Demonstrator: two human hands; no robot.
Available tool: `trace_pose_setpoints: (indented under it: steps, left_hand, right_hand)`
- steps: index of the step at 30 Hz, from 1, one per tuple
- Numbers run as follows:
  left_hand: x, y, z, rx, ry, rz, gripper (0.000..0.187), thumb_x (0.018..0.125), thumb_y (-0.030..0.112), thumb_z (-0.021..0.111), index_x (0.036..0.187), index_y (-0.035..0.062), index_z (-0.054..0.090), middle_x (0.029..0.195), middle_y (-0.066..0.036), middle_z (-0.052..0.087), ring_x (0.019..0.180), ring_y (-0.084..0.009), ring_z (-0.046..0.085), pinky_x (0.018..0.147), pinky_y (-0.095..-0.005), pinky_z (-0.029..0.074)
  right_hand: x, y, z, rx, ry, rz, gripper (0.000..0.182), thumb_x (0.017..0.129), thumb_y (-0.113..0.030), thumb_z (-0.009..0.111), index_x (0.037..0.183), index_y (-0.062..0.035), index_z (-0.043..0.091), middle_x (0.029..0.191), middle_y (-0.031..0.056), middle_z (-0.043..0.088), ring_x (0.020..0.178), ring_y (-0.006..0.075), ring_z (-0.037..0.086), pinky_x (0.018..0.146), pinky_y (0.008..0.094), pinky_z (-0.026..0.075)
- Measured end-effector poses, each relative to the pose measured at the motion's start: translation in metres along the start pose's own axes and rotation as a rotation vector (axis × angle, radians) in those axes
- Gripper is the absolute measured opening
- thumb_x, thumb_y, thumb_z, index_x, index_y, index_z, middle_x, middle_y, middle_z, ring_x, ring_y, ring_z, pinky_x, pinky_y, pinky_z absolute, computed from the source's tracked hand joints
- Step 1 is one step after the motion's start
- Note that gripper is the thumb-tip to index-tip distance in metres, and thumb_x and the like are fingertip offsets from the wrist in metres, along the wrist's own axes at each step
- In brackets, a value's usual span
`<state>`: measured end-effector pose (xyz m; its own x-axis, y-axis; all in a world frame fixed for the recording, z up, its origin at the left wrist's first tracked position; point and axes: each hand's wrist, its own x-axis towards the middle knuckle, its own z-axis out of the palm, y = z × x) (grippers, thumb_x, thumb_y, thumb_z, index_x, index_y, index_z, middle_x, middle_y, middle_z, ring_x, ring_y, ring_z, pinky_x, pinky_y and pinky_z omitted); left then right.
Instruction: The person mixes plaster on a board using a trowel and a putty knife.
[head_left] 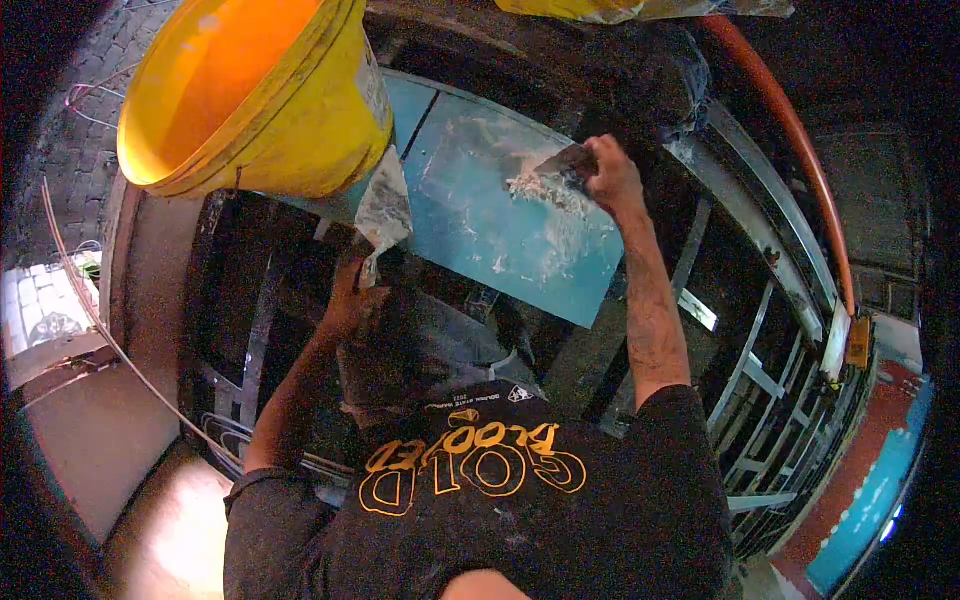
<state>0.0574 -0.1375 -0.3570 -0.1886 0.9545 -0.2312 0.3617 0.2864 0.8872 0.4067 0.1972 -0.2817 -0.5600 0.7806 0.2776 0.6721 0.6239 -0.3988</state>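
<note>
My right hand [614,178] is closed round a putty knife [567,161], whose blade lies over a smear of pale, crumbly filler [540,189] on a light blue board [460,200]. More thin white smears streak the board's surface. Lower on the left, my left hand [358,300] grips the handle of a second, wide putty knife [384,208]. Its triangular blade points up, coated with whitish residue, and overlaps the board's left edge in this view. Just above that blade stands a tilted yellow bucket [280,130], its open mouth facing up and left.
An orange pipe [790,110] runs down the right side beside metal rails [770,250]. Dark slats and frames [750,400] fill the lower right. A thin bent cable [110,340] curves along the left, over paving [60,150]. A yellow bag [600,8] shows at the top.
</note>
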Motion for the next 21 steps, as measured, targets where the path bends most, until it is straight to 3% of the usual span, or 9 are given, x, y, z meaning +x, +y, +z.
trace_pose_setpoints:
  steps: [2, 3, 7, 9, 11, 12, 14, 17, 21]
  left_hand:
    - [-0.003, 0.013, 0.001, -0.12, -0.022, -0.157, 0.049, 0.077, 0.007, 0.067, 0.122, 0.006, 0.047, 0.094, -0.007, 0.053, 0.079, -0.0181, 0.053, 0.069, -0.0336, 0.046]
    - [-0.005, 0.043, -0.001, -0.197, -0.012, -0.212, 0.048, 0.077, 0.006, 0.067, 0.121, 0.0059, 0.048, 0.093, -0.006, 0.054, 0.079, -0.0177, 0.053, 0.068, -0.0327, 0.046]
    - [-0.005, 0.024, 0.003, -0.483, -0.023, -0.207, 0.043, 0.079, 0.003, 0.064, 0.119, 0.0045, 0.048, 0.088, -0.004, 0.055, 0.077, -0.0158, 0.056, 0.065, -0.0296, 0.047]
    - [0.01, 0.042, 0.039, 0.138, 0.562, -0.077, 0.041, 0.08, 0.003, 0.064, 0.118, 0.0044, 0.048, 0.084, -0.003, 0.055, 0.076, -0.0145, 0.056, 0.064, -0.0287, 0.047]
    - [0.01, 0.052, 0.038, 0.181, 0.555, -0.055, 0.04, 0.081, 0.004, 0.063, 0.118, 0.0042, 0.048, 0.082, -0.002, 0.055, 0.075, -0.0139, 0.056, 0.063, -0.0286, 0.047]
    - [0.0, 0.044, 0.015, -0.094, 0.266, -0.102, 0.04, 0.081, 0.004, 0.064, 0.118, 0.0042, 0.048, 0.081, -0.002, 0.055, 0.075, -0.0141, 0.056, 0.062, -0.0289, 0.048]
    - [-0.006, 0.019, -0.002, -0.316, -0.008, -0.099, 0.04, 0.081, 0.005, 0.064, 0.118, 0.004, 0.048, 0.081, -0.002, 0.055, 0.071, -0.0145, 0.056, 0.059, -0.0294, 0.048]
    - [-0.002, -0.011, 0.008, -0.267, -0.004, -0.047, 0.04, 0.081, 0.005, 0.063, 0.118, 0.0037, 0.047, 0.081, -0.003, 0.055, 0.064, -0.0152, 0.056, 0.054, -0.0296, 0.048]
    - [-0.007, 0.02, 0.002, -0.43, -0.029, -0.132, 0.041, 0.082, 0.006, 0.064, 0.119, 0.0038, 0.046, 0.08, -0.004, 0.054, 0.063, -0.0148, 0.056, 0.052, -0.03, 0.048]
  right_hand:
    - [-0.011, -0.005, 0.013, 0.055, -0.054, -0.014, 0.031, 0.069, -0.006, 0.064, 0.099, -0.0053, 0.058, 0.089, 0.0156, 0.061, 0.087, 0.0361, 0.06, 0.073, 0.039, 0.048]
    - [-0.011, -0.024, 0.002, -0.039, -0.259, 0.084, 0.031, 0.069, -0.006, 0.065, 0.099, -0.0064, 0.06, 0.093, 0.0149, 0.062, 0.088, 0.036, 0.06, 0.074, 0.0384, 0.048]
    - [-0.022, -0.03, -0.006, 0.018, -0.071, 0.031, 0.023, 0.071, -0.005, 0.063, 0.094, -0.0068, 0.063, 0.09, 0.0135, 0.062, 0.085, 0.0342, 0.061, 0.072, 0.038, 0.049]
    - [-0.022, -0.032, -0.014, 0.029, 0.002, 0.049, 0.02, 0.072, -0.003, 0.061, 0.092, -0.0067, 0.064, 0.088, 0.0129, 0.062, 0.083, 0.0333, 0.062, 0.07, 0.0375, 0.05]
    - [-0.024, -0.025, -0.006, -0.031, 0.042, 0.027, 0.021, 0.072, -0.001, 0.058, 0.091, -0.0059, 0.064, 0.087, 0.0125, 0.062, 0.081, 0.0327, 0.062, 0.069, 0.0373, 0.05]
    - [-0.026, -0.022, -0.003, -0.063, 0.062, 0.017, 0.021, 0.072, 0.001, 0.057, 0.091, -0.0056, 0.064, 0.087, 0.0122, 0.062, 0.08, 0.0324, 0.062, 0.068, 0.0371, 0.05]
    - [-0.035, -0.023, 0.007, -0.139, 0.013, -0.045, 0.017, 0.07, 0.003, 0.054, 0.084, -0.004, 0.062, 0.082, 0.0129, 0.06, 0.078, 0.0325, 0.06, 0.068, 0.0388, 0.048]
    - [-0.057, -0.022, 0.036, -0.183, -0.087, -0.105, 0.011, 0.07, 0.004, 0.052, 0.076, -0.0034, 0.057, 0.077, 0.0138, 0.057, 0.077, 0.0328, 0.057, 0.068, 0.0402, 0.046]
    - [-0.048, -0.036, 0.017, -0.18, -0.073, -0.112, 0.014, 0.07, 0.003, 0.051, 0.081, -0.0033, 0.059, 0.079, 0.014, 0.059, 0.078, 0.0335, 0.059, 0.068, 0.0408, 0.047]
